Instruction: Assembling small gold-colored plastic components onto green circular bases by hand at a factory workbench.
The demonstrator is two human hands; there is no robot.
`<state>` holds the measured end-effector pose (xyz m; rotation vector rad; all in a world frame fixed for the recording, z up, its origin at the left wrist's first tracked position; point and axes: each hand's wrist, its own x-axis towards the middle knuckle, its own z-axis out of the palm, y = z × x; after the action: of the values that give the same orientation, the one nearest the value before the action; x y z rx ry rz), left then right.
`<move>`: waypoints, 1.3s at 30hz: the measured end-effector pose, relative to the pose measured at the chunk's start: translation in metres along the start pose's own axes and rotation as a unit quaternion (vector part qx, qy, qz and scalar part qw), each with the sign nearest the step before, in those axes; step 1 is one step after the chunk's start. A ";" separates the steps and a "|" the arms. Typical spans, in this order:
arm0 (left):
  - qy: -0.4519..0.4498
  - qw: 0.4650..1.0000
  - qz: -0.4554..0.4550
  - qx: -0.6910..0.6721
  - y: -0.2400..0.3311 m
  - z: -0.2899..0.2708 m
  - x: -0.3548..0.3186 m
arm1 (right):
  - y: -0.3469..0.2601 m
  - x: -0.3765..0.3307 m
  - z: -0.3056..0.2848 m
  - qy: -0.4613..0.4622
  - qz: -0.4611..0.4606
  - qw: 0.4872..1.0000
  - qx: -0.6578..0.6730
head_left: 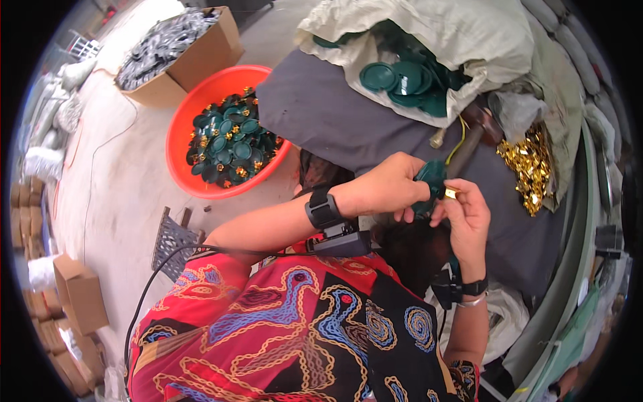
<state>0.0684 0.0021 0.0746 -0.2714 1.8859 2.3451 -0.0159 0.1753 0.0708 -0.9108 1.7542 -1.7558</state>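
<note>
My left hand [387, 186] is closed around the edge of a dark green round plastic lid-like disc [432, 175], held tilted over my lap. Right beside it, my right hand [470, 213] pinches a small shiny gold piece [451, 193] against or very close to the disc; whether the two touch cannot be made out. A heap of similar gold pieces [527, 164] lies on the dark grey cloth [315, 117] to the right. Beyond my hands, loose green discs [402, 80] spill from the mouth of a white woven sack [482, 33].
An orange-red basin [175, 157] on the floor at left holds many green discs with gold pieces. Behind it, a cardboard box [207, 53] is full of grey-black parts. A dark perforated stool [175, 244] and stacked cartons [80, 295] stand at left. A cable runs along my left arm.
</note>
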 end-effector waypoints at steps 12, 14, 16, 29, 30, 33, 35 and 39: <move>-0.010 1.000 -0.004 0.008 0.006 0.016 -0.006 | 0.009 -0.010 -0.006 0.008 -0.056 0.994 -0.089; -0.009 1.000 -0.005 0.001 0.009 0.016 -0.009 | 0.008 -0.009 -0.003 0.002 -0.045 0.998 -0.036; -0.004 1.000 -0.006 0.003 0.008 0.015 -0.008 | 0.008 -0.009 -0.001 0.008 -0.041 0.998 -0.043; 0.142 0.835 0.303 0.436 -0.024 0.031 0.002 | 0.012 -0.003 0.014 0.095 -0.060 0.984 -0.136; 0.135 0.835 0.310 0.434 -0.025 0.034 0.003 | 0.006 -0.002 0.011 0.091 0.024 0.995 -0.042; 0.140 0.752 0.348 0.541 -0.026 0.030 0.000 | 0.002 0.004 0.014 0.090 0.184 0.970 0.129; 0.134 0.752 0.324 0.559 -0.026 0.022 0.000 | 0.011 0.007 0.013 0.071 0.212 0.956 0.188; 0.142 0.836 0.370 0.380 -0.011 -0.016 -0.005 | -0.008 0.018 0.010 -0.002 0.147 0.973 0.178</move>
<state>0.0763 -0.0108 0.0617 0.2641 3.3419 1.6395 -0.0200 0.1556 0.0802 -0.4767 1.4197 -1.7848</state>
